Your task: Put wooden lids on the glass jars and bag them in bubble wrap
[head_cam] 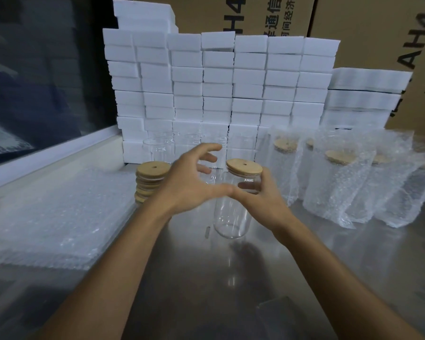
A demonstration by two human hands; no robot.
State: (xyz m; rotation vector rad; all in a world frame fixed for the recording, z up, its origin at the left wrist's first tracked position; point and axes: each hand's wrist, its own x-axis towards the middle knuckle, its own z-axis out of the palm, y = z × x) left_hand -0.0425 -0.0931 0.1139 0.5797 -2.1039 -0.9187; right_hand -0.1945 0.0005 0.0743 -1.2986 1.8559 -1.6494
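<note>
I am holding a clear, tall glass jar (232,212) with my right hand (258,200), fingers wrapped around its upper body, keeping it above the grey, reflective metal table (329,253). A round wooden lid with a small hole (244,166) is sitting on the jar's mouth, slightly tilted. My left hand (189,182) is hovering just beside the lid with fingers spread and loosely curled, holding nothing, its thumb meeting the right thumb in front of the jar.

To the left, a stack of matching round wooden lids (149,181) is standing near a flat pile of bubble wrap bags (59,217). Behind my hands, a few empty clear jars (162,148) are waiting against a wall of white foam blocks (219,89). On the right, several lidded jars already sleeved in bubble wrap (339,185) are standing upright in a row.

Brown cardboard boxes (378,33) at the back are showing "AH4" and Chinese characters including "通信" and "经济"; the remaining print is cut off.
</note>
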